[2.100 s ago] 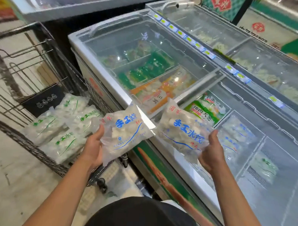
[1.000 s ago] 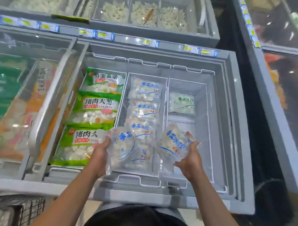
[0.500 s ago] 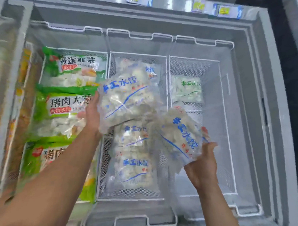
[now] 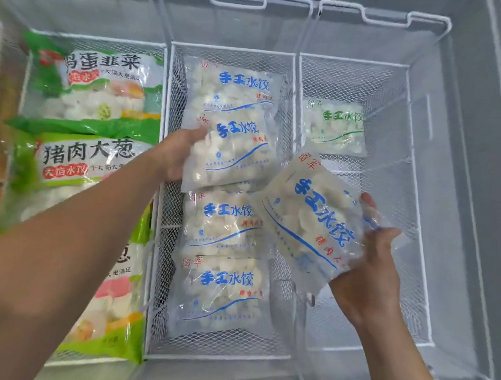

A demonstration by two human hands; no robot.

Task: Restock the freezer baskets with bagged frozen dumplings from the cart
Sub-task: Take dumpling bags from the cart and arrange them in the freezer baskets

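Middle basket [image 4: 166, 243] packed with blue-print bags [image 4: 222, 292]; right basket [image 4: 404, 196] mostly bare, one green-print bag [image 4: 334, 127] at far end.

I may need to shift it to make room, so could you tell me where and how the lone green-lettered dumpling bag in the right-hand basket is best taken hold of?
I would take the green-lettered bag by its near short edge, reaching straight down from above. It lies flat on the right basket floor with mesh walls close on its left and far sides, while the floor in front of it is bare, so fingers can probably slip under that edge.
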